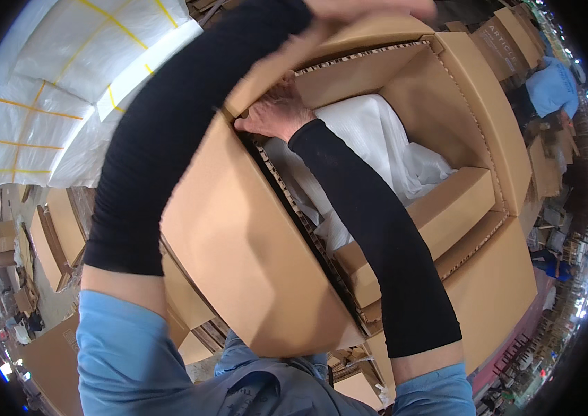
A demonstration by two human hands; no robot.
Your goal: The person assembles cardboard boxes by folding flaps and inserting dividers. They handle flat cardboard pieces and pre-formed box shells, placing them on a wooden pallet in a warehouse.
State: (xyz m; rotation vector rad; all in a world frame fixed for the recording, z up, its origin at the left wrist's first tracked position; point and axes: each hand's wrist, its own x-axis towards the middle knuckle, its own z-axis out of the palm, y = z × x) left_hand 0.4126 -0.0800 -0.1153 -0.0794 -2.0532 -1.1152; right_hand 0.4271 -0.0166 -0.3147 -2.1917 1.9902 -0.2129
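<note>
A large open cardboard box (471, 104) stands before me, its flaps folded outward. Inside lies something wrapped in white foam sheet (367, 128), its own shape hidden. A corrugated liner (405, 69) lines the walls, and a folded cardboard piece (446, 211) sits across the near right part. My right hand (277, 114) reaches across the opening to the far left corner, with its fingers curled at the box edge there. My left hand (370, 8) is beyond the far side of the box, blurred and partly cut off by the top of the view, its fingers unclear.
White-wrapped bundles with yellow straps (37, 132) stand to the left. The broad left flap (238, 256) spreads toward me. Flat cardboard (55, 236) leans at the left. More boxes (509, 45) and a person in a blue shirt (552, 87) are at the far right.
</note>
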